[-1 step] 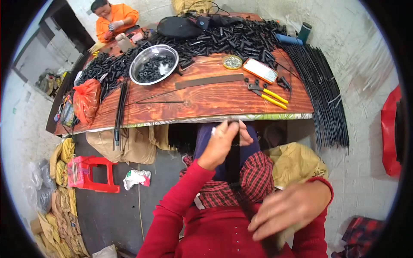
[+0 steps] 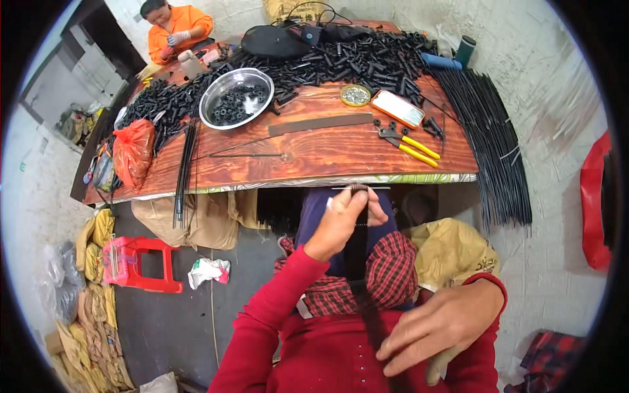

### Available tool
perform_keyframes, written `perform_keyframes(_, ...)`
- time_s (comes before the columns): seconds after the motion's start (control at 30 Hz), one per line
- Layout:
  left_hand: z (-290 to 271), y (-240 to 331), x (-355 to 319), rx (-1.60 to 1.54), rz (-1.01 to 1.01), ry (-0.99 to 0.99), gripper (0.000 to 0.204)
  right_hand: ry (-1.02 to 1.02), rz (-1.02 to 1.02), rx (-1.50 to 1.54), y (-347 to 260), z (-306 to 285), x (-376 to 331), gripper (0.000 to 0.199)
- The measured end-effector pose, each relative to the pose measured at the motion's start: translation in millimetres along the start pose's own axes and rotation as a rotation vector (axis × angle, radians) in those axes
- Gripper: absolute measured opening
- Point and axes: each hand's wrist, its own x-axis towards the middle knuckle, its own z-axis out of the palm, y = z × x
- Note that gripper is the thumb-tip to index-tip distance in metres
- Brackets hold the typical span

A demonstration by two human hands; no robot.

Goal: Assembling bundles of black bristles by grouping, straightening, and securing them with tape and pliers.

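In front of the table's near edge, my left hand (image 2: 343,219) is closed, its thumb and fingers pinching the top of a dark piece. A thin pale rod (image 2: 378,188) lies crosswise at these fingertips. Below them a long dark strip (image 2: 362,296) runs down over my lap and passes by my right hand (image 2: 436,327). That hand is at the lower right, its fingers stretched out and the thumb apart, with nothing plainly held. Whether its fingers touch the strip I cannot tell. A red-and-black checked cloth (image 2: 392,268) covers my lap.
On the wooden table (image 2: 327,147) are a steel bowl (image 2: 205,112) of small black parts, yellow-handled pliers (image 2: 419,150), a flat dark bar (image 2: 321,124) and a heap of black parts (image 2: 354,65). Black rods (image 2: 498,144) overhang its right end. A person (image 2: 177,33) in orange works at far left.
My right hand has come slightly down and its fingers show more sharply. The thin pale rod at my left fingertips shows more clearly. My left hand stays nearly in place.
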Motion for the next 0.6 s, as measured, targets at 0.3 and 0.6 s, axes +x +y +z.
perform_keyframes(0.3, -20.2, 0.5, 0.9, -0.152, -0.054, 0.047, 0.028, 0.668, 0.785, -0.181, 125.5, 7.2, -27.8, 0.021)
perform_keyframes(0.6, -24.3, 4.8, -3.4, -0.187, -0.079, 0.042, 0.027, 0.194, 0.822, 0.135, 267.0, 122.4, -18.4, 0.033)
